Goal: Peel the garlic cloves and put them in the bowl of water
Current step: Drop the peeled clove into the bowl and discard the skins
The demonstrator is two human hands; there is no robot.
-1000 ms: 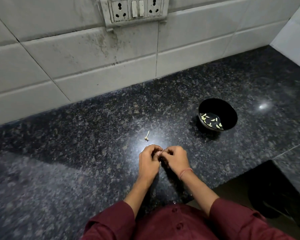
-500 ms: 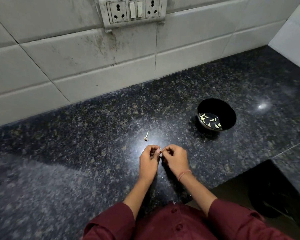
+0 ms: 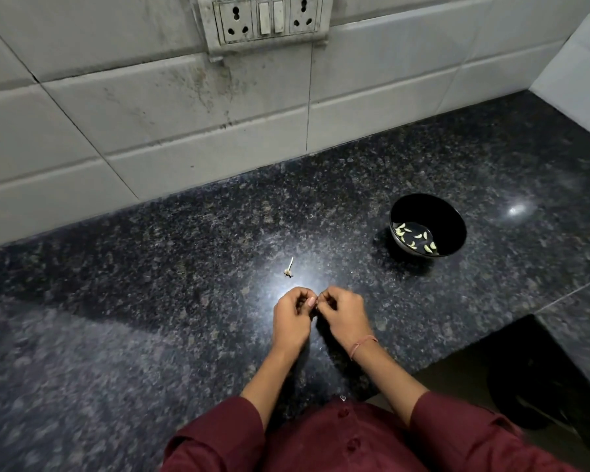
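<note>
Pinching a garlic clove (image 3: pixel 315 301) from both sides, the left hand (image 3: pixel 292 318) and right hand (image 3: pixel 344 315) meet fingertip to fingertip at lower centre of the frame, fingers curled, probably so the nails can work the skin loose; the clove itself is nearly hidden. Just above lies a stalk scrap (image 3: pixel 289 269) on the worktop (image 3: pixel 150 301). The bowl (image 3: pixel 423 209), right of centre, holds peeled cloves (image 3: pixel 414 238) in water, within easy reach.

Dim light pooled as white glare near the front edge of the counter (image 3: pixel 150 267), a smaller glint flashed right of the bowl (image 3: pixel 430 212), the near-left corner smeared into blur, and the wall tiles (image 3: pixel 184 107) bowed outward.
</note>
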